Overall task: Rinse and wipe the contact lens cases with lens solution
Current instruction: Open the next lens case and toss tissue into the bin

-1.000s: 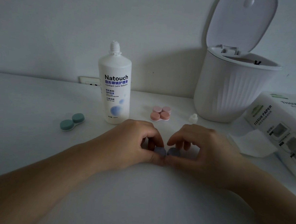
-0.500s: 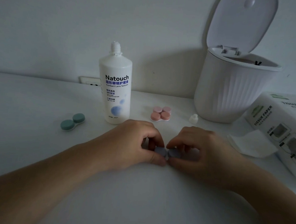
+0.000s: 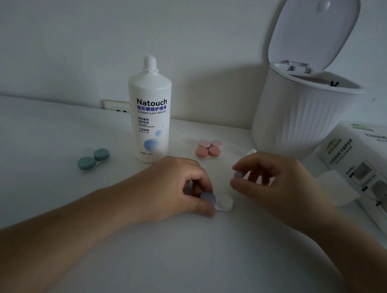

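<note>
Head view: left hand point(image 3: 176, 186) low on the white table point(image 3: 51, 136), thumb & fingers pinching the purple-capped end of a small lens case point(image 3: 216, 201); its other well, white & uncapped, pokes out to the right. Right hand point(image 3: 277, 182) raised just above & right of it, pinching a loose purple cap point(image 3: 238, 174) btwn thumb & fingertips. Hands apart. Solution bottle point(image 3: 149, 118) upright behind left hand, nozzle bare. Green case point(image 3: 93, 159) to the left, well apart. Pink cases point(image 3: 208, 149) behind, btwn bottle & white bin point(image 3: 304, 117), whose lid stands up. Small white cap point(image 3: 251, 151) peeks over right hand. Tissue box point(image 3: 370, 163) at right edge, a sheet point(image 3: 336, 186) sticking out.
</note>
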